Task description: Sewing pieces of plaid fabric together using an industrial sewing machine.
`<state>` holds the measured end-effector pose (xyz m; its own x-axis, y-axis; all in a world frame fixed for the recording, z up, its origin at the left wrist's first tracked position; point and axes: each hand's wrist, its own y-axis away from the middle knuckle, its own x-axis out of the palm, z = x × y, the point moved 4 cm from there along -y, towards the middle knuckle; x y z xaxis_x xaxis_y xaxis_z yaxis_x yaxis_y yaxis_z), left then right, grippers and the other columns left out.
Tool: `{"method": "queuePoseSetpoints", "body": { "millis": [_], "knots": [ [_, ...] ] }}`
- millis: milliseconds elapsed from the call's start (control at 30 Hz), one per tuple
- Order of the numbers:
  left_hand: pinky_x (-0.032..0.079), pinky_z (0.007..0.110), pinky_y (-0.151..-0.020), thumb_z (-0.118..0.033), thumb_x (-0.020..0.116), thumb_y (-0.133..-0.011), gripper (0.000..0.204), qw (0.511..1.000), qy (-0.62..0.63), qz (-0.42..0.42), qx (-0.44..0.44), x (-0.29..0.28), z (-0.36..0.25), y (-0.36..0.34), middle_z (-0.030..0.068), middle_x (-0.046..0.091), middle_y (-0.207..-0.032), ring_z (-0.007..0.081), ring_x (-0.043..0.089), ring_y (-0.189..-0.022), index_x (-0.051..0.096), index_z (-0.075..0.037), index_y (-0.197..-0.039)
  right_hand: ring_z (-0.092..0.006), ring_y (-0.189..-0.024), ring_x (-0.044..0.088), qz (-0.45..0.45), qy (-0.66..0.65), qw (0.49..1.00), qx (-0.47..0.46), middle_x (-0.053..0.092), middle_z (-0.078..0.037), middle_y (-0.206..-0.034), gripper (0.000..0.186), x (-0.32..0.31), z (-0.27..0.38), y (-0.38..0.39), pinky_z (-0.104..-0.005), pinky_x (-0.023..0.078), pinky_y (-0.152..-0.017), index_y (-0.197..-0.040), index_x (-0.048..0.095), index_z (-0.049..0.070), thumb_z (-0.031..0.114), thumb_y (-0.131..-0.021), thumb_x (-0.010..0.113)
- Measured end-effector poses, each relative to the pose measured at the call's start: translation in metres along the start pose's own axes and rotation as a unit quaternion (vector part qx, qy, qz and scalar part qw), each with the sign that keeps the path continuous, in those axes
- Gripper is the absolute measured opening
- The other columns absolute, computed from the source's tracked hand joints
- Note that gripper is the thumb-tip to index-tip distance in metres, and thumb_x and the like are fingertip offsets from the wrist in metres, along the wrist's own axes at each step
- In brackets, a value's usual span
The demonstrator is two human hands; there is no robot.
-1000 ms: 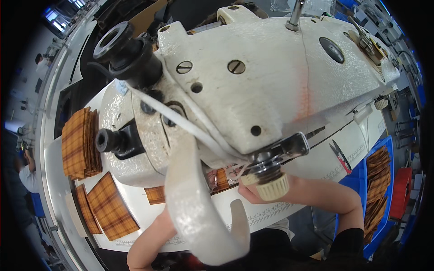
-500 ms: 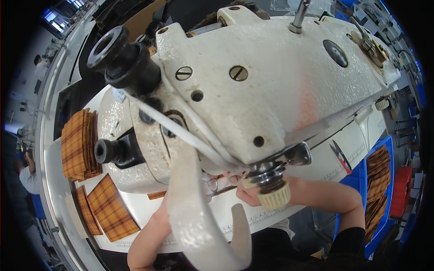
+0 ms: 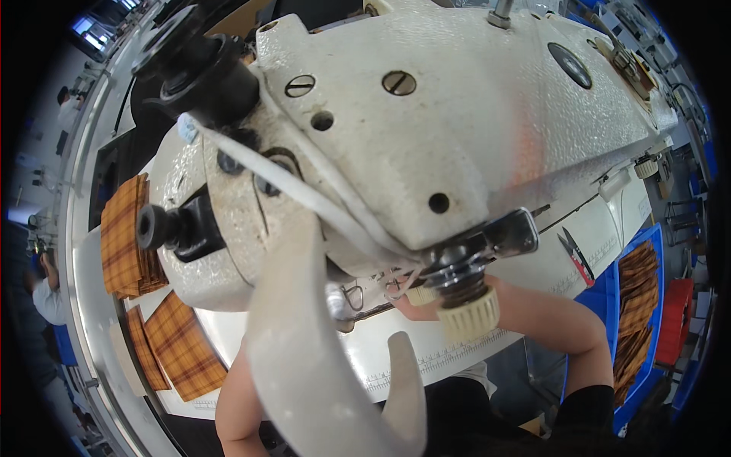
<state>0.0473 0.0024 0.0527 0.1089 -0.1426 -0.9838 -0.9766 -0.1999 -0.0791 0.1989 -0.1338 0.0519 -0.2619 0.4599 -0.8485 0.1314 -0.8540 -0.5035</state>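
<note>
A white sewing machine (image 3: 457,145) fills the middle of the head view, and its curved white lever (image 3: 301,343) rises in front of my arms. My left forearm (image 3: 240,400) goes up behind that lever, which hides the left hand and its fingers. By the needle area, under the machine's head, is my right hand (image 3: 421,308). The cream tension knob (image 3: 468,314) covers part of it, and its fingers are mostly out of sight. Whatever cloth lies between the hands is hidden.
Left of the machine lie a stack of orange-brown plaid pieces (image 3: 126,240) and a larger plaid piece (image 3: 183,346) beside a narrower one. Red-handled thread snips (image 3: 576,257) lie on the right of the white table (image 3: 449,358). A blue bin (image 3: 605,293) holds more plaid pieces.
My view has shifted, so the machine looks nearer and higher. The right hand sits slightly further in toward the needle area. The small plaid edge near my left hand is no longer visible.
</note>
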Motion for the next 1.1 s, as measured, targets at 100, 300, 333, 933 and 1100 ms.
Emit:
{"method": "queuePoseSetpoints", "body": {
  "millis": [100, 300, 333, 933, 1100],
  "knots": [
    [0.053, 0.038, -0.082, -0.002, 0.064, -0.074, 0.037, 0.997, 0.017, -0.041, 0.065, 0.006, 0.005, -0.001, 0.0125, 0.067, -0.107, 0.029, 0.065, -0.097, 0.065, -0.008, -0.111, -0.0237, -0.085, 0.057, 0.002, -0.082, 0.995, 0.063, 0.056, -0.008, -0.077, 0.015, 0.004, 0.0, 0.001, -0.0354, 0.045, -0.079, -0.065, 0.058, 0.001, 0.013, -0.056, 0.062],
    [0.049, 0.043, -0.092, -0.003, 0.062, -0.081, 0.025, 0.981, 0.19, 0.026, -0.024, -0.005, 0.024, -0.018, 0.0141, 0.063, -0.114, 0.0369, 0.062, -0.104, 0.066, -0.003, -0.106, -0.0244, -0.079, 0.056, -0.043, 0.044, 0.998, -0.016, 0.053, -0.01, -0.082, 0.014, -0.013, -0.002, 0.003, -0.0366, 0.045, -0.074, -0.065, 0.057, 0.0, 0.013, -0.062, 0.063],
    [0.048, 0.044, -0.089, -0.003, 0.063, -0.08, 0.025, 0.987, 0.154, -0.023, -0.029, -0.014, 0.033, -0.024, 0.0144, 0.063, -0.111, 0.0377, 0.061, -0.101, 0.066, -0.003, -0.105, -0.0246, -0.076, 0.055, -0.086, -0.013, 0.996, -0.005, 0.052, -0.01, -0.082, 0.014, -0.014, 0.001, 0.004, -0.0374, 0.046, -0.072, -0.066, 0.057, -0.001, 0.011, -0.061, 0.063],
    [0.048, 0.027, -0.069, -0.012, 0.062, -0.095, 0.018, 0.777, -0.442, -0.304, -0.329, -0.145, 0.169, 0.301, 0.0078, 0.063, -0.091, 0.0157, 0.06, -0.08, 0.064, 0.001, -0.107, -0.0263, -0.075, 0.06, -0.108, -0.025, 0.993, 0.029, 0.062, -0.008, -0.089, 0.026, -0.021, 0.004, 0.008, -0.0394, 0.047, -0.07, -0.097, 0.065, 0.006, 0.001, -0.072, 0.063],
    [0.053, 0.033, -0.076, -0.003, 0.067, -0.087, 0.019, 0.903, 0.039, -0.204, -0.375, -0.11, 0.103, 0.238, 0.0102, 0.063, -0.101, 0.0256, 0.063, -0.095, 0.066, 0.002, -0.105, -0.0243, -0.075, 0.059, -0.102, 0.02, 0.994, 0.018, 0.06, -0.006, -0.089, 0.03, -0.023, 0.007, 0.012, -0.0379, 0.046, -0.07, -0.101, 0.065, 0.005, 0.002, -0.071, 0.063]
  ]
}}
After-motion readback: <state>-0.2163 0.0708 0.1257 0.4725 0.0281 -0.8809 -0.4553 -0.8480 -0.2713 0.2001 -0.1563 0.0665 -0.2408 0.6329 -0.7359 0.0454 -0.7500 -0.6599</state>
